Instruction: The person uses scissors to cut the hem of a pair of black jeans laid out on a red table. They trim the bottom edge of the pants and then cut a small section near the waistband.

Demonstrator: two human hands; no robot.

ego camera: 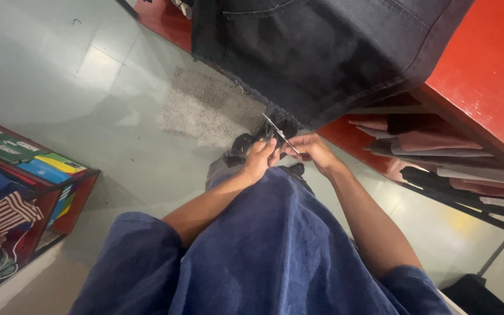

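Both hands met low in front of the person's lap, just under the hanging edge of the dark denim garment (316, 52). The right hand (316, 153) was closed around a small pair of thread snips (280, 135), blades pointing up and left toward the frayed hem. The left hand (259, 158) was pinched on a bit of dark fabric at that hem, right beside the blades; the exact thread it held was too small to make out.

The garment lay across the red surface (485, 76), its lower edge drooping over the near side, so the work point hung in the air between the hands.

Judgement on doing this well: the left hand should have kept the loose thread taut and pulled clear of the cloth, so the blades took thread only, not the seam. The tips should have stayed flat to the hem, cutting close without nicking the weave. Fingertips sat very near the blades, the main risk there.

Further out: folded fabrics in pink and dark tones were stacked on a shelf (438, 157) under the red surface. A grey mat (205, 108) lay on the pale tiled floor (59, 76). At left a red wire rack (24, 192) held coloured boxes and striped cloth.
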